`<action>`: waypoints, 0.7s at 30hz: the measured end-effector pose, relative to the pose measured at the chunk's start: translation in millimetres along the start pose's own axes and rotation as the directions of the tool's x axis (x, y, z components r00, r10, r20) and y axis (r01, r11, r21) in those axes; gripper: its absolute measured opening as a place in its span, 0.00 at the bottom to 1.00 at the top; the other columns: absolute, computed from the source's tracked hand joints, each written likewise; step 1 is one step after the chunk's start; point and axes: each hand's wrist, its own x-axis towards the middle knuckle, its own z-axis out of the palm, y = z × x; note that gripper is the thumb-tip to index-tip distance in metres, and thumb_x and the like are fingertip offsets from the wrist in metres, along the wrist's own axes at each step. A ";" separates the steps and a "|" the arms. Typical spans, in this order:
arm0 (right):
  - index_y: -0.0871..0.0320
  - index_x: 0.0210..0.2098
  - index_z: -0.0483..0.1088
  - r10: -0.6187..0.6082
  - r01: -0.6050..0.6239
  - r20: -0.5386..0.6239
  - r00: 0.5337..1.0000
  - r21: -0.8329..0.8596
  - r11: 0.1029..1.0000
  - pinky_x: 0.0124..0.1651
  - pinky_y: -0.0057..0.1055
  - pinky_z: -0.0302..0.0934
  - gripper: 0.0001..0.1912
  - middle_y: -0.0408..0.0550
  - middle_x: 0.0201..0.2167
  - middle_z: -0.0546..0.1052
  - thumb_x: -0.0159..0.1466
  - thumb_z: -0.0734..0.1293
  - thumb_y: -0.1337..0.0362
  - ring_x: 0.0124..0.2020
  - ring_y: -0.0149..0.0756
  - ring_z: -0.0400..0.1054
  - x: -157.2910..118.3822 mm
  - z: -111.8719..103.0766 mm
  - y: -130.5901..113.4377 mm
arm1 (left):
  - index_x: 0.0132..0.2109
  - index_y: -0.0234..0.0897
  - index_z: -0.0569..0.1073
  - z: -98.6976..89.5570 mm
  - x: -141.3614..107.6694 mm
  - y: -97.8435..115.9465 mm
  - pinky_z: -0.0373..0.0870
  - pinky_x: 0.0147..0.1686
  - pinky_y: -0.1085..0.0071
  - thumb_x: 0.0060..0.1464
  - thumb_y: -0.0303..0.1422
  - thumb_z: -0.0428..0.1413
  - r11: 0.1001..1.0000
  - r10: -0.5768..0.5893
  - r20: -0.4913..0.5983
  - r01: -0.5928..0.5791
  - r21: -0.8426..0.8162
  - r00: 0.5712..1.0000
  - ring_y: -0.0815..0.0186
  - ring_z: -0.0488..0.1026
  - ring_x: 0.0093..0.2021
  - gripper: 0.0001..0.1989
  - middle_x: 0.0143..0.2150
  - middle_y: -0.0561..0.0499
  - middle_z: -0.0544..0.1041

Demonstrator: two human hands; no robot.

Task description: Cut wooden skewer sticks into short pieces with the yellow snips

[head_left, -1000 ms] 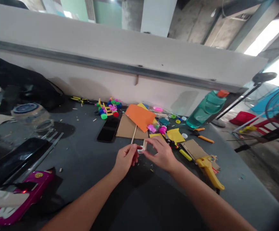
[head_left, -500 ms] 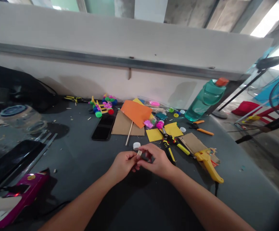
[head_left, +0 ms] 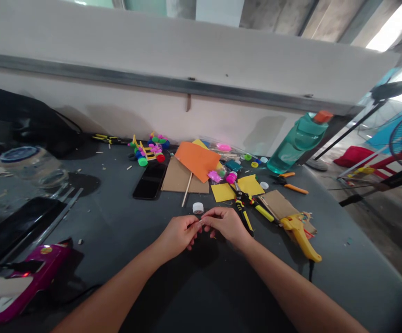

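Observation:
My left hand (head_left: 180,235) pinches some short pale wooden sticks (head_left: 201,223) between thumb and fingers; little of them shows. Touching them from the other side, my right hand (head_left: 227,225) has its thumb and forefinger closed at the same spot, fingertips against those of my left hand. Just beyond my hands a white bottle cap (head_left: 197,208) lies on the dark table. Close to my right hand are pliers with yellow-and-black handles (head_left: 244,215). A longer wooden stick (head_left: 187,189) rests partly on brown cardboard (head_left: 173,178), under an orange sheet (head_left: 198,161).
Right of my hands lie a yellow glue gun (head_left: 301,238), cardboard (head_left: 276,203) and orange-handled pliers (head_left: 291,182). A teal bottle (head_left: 296,143) stands behind. Further left are a phone (head_left: 149,180), colourful small models (head_left: 150,150), a clear jar (head_left: 34,169) and a magenta power strip (head_left: 31,282).
My right hand's fingers have come together onto the sticks at my left fingertips. The sticks, upright and showing before, now lie flatter and are mostly covered. The camera view has shifted slightly.

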 end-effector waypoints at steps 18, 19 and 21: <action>0.61 0.22 0.71 -0.018 0.023 0.028 0.999 -0.165 0.986 0.12 0.18 0.48 0.08 0.41 0.17 0.71 0.52 0.67 0.61 0.14 0.22 0.59 1.7 -6.2 -1.0 | 0.26 0.37 0.72 -1.7 2.2 4.0 0.59 0.23 0.75 0.56 0.35 0.48 0.867 0.327 -0.049 -0.279 0.413 0.944 0.69 0.67 0.24 0.15 0.22 0.52 0.71; 0.61 0.22 0.71 -0.019 0.022 0.023 1.000 -0.151 0.988 0.12 0.17 0.48 0.08 0.41 0.17 0.71 0.51 0.68 0.61 0.14 0.22 0.58 2.9 -8.6 -1.8 | 0.27 0.37 0.73 -3.0 3.2 4.5 0.61 0.25 0.75 0.56 0.36 0.48 0.856 0.344 -0.059 -0.287 0.429 0.937 0.68 0.68 0.25 0.14 0.24 0.52 0.72; 0.61 0.21 0.70 -0.013 0.012 -0.029 0.999 -0.061 0.998 0.12 0.17 0.47 0.09 0.40 0.16 0.70 0.50 0.69 0.61 0.14 0.21 0.57 6.5 -14.6 -3.2 | 0.34 0.38 0.75 -6.7 6.1 4.3 0.64 0.29 0.74 0.56 0.37 0.49 0.847 0.386 -0.145 -0.287 0.448 0.911 0.68 0.70 0.28 0.12 0.27 0.51 0.74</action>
